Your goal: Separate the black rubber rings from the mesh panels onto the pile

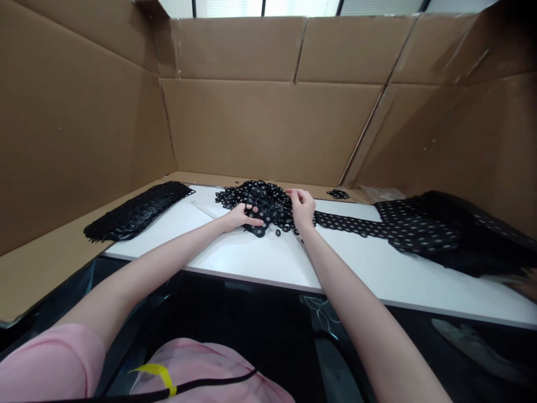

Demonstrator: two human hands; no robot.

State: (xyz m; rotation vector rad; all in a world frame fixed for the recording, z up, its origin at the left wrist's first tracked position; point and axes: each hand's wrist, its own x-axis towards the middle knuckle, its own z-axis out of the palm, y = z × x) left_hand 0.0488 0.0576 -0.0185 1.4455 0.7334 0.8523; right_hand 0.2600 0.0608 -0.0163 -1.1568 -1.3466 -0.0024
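My left hand (242, 217) has its thumb and fingers on a black sheet full of round holes (263, 217), gripping its near end. Just behind and around it is a heap of small black rings (251, 190). At the right side of this heap, my right hand (302, 207) is closed with thumb and fingertips together; what lies between them is too small to make out. A few loose rings (277, 232) lie on the white table between my hands. A long perforated black strip (352, 223) runs right from beside my right hand.
At left lies a thick stack of black ring-patterned pieces (138, 212). A bulky pile of perforated black sheet (436, 224) covers the right end of the white table (251, 260). Tall cardboard walls (268, 123) enclose it. A small ring cluster (338, 193) sits at the back.
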